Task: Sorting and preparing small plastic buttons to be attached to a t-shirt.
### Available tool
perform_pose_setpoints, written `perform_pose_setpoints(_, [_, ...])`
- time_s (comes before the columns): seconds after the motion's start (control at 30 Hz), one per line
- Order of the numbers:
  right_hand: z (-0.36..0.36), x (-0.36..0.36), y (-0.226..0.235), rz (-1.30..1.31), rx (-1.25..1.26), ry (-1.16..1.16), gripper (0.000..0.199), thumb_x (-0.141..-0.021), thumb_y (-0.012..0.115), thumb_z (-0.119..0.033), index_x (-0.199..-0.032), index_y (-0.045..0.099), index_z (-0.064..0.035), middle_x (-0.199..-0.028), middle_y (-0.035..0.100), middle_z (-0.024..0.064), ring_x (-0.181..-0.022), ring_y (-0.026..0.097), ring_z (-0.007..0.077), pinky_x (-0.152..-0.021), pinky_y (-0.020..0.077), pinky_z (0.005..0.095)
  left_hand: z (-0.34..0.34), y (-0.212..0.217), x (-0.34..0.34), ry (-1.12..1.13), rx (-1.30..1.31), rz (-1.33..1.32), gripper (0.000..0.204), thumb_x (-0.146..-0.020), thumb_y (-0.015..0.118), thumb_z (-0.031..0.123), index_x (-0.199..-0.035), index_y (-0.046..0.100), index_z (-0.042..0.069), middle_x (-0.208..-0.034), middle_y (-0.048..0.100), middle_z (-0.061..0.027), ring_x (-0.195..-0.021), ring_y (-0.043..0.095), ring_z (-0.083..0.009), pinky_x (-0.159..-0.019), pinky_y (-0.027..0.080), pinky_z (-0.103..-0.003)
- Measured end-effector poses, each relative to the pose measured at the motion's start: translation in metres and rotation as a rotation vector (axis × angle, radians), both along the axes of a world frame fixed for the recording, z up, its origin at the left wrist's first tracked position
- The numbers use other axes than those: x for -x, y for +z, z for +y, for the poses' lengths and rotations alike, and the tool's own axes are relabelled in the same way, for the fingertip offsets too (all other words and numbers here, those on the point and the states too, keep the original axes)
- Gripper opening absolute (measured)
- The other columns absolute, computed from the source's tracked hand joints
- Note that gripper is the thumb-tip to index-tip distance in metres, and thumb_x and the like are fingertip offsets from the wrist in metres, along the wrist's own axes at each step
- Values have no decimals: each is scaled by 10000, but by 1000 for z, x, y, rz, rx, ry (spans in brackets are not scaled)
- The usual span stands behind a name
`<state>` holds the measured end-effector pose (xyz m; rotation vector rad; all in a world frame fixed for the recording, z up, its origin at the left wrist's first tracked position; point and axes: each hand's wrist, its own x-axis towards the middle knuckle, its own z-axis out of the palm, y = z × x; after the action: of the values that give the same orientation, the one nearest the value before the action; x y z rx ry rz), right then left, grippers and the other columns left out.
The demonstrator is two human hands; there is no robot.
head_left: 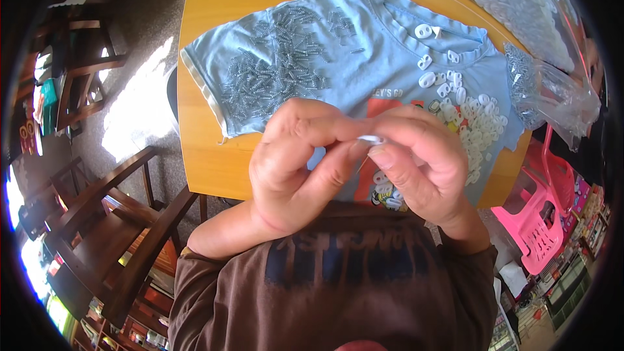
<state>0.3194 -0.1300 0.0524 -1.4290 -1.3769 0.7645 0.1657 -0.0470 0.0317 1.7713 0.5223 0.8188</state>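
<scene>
In front of my chest, both hands come together over a light blue T-shirt (383, 65) spread on the table. My left hand (289, 159) and my right hand (429, 159) pinch a small white plastic piece (371, 138) between thumbs and index fingers. Most of that piece is covered by the fingertips, so whether anything sits inside it I cannot tell. Small metal springs (279, 81) lie heaped on the shirt's left part. On its right part are many white plastic pieces (480, 123) with holes, a few of them apart near the collar.
Beneath the shirt is a yellow wooden table (218, 166). A clear bag of white pieces (513, 0) lies at the far right, beside a clear bag of springs (526, 84). A pink plastic chair (536, 214) stands to the right, dark wooden chairs (117, 221) to the left.
</scene>
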Motion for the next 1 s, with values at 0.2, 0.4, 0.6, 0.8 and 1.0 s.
perform_pose_setpoints(0.2, [-5,6,-5,329,45,-87,197,-793,613,6,-987,586,29,-869,598,90,-719,560,129,-682,438,236,-12,2,0,10,683,-164,122,-814,591,-36,-931,568,-10,-848,565,-52,-698,528,-88,-622,435,-206])
perform_pose_setpoints(0.4, [-7,8,-7,385,25,-140,206,-787,606,32,-992,583,36,-884,588,99,-740,556,121,-671,440,234,-17,-1,-2,-67,801,-247,125,-844,550,-37,-961,516,-10,-840,561,-36,-691,520,-62,-607,434,-190])
perform_pose_setpoints(0.6, [-6,5,-3,147,-14,-188,208,-771,596,50,-978,583,45,-869,592,111,-737,562,143,-657,443,242,-19,-2,-2,-5,956,-340,111,-848,538,-39,-942,498,4,-809,566,-44,-648,529,-65,-581,435,-193])
perform_pose_setpoints(0.8, [-7,3,0,400,90,-178,197,-809,561,37,-1004,578,55,-879,597,96,-743,555,122,-662,446,236,-14,1,-3,5,939,-310,111,-846,548,-28,-943,504,2,-804,566,-47,-653,533,-67,-570,431,-194])
perform_pose_setpoints(1.0, [-5,2,9,835,329,-252,205,-858,558,-35,-1050,576,33,-866,609,30,-737,532,37,-677,436,175,-11,-2,5,-22,341,-140,215,-725,605,-111,-909,553,-13,-844,594,-108,-669,577,-185,-581,461,-266])
